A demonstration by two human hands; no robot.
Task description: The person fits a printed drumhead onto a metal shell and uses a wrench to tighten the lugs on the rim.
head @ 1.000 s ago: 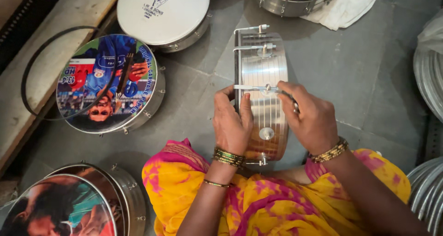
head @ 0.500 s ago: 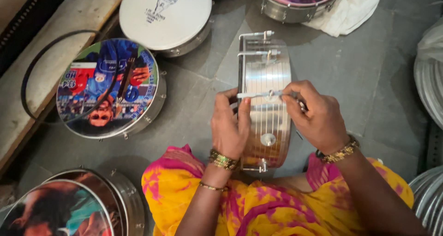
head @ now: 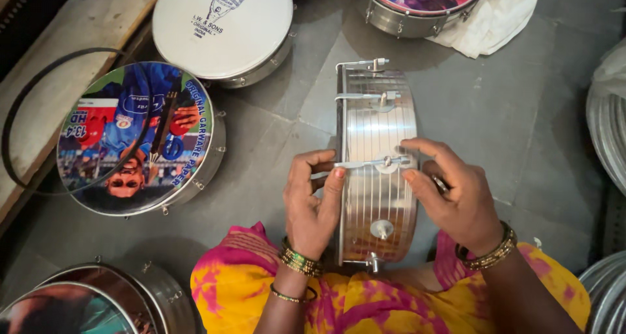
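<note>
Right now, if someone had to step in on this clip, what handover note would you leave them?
Left hand: grips the rim of the shiny ribbed steel drum shell, standing on edge on the grey floor.
Right hand: fingers on the middle thin metal tension rod and its lug.
Done: several rods sit along the shell.
Left: whether this rod is tight cannot be told.
Nearby: white-headed drum, picture-printed drum.

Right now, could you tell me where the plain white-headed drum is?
In the head view, the white-headed drum lies upper left, above the picture-printed drum.
</note>
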